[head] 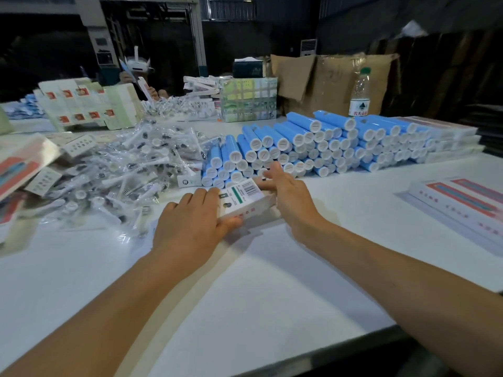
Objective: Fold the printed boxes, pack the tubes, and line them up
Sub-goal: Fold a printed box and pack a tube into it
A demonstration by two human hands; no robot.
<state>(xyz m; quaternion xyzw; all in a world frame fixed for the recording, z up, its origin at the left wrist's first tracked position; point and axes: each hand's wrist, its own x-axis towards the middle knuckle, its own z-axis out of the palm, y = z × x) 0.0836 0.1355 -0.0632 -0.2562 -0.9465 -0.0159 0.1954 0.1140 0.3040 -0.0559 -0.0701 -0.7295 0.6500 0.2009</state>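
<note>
Printed box (243, 198), white with a barcode and a green stripe, held just above the white tabletop (245, 281) in front of the tube pile. Left hand (190, 216) gripping its near end, thumb curled under, fingers on top. Right hand (285, 191) wrapped round its far end, index finger stretched toward the tubes. Contents of the box impossible to tell. Behind it, blue tubes (313, 148) with white caps, stacked lying down in a long heap, caps facing this way. To the left, a loose heap of bagged white brush heads (130, 164). Flat box blanks (462, 202) at the right edge. Further back, a cardboard carton (326, 74) standing open, and a water bottle (359, 93) upright beside it.
</note>
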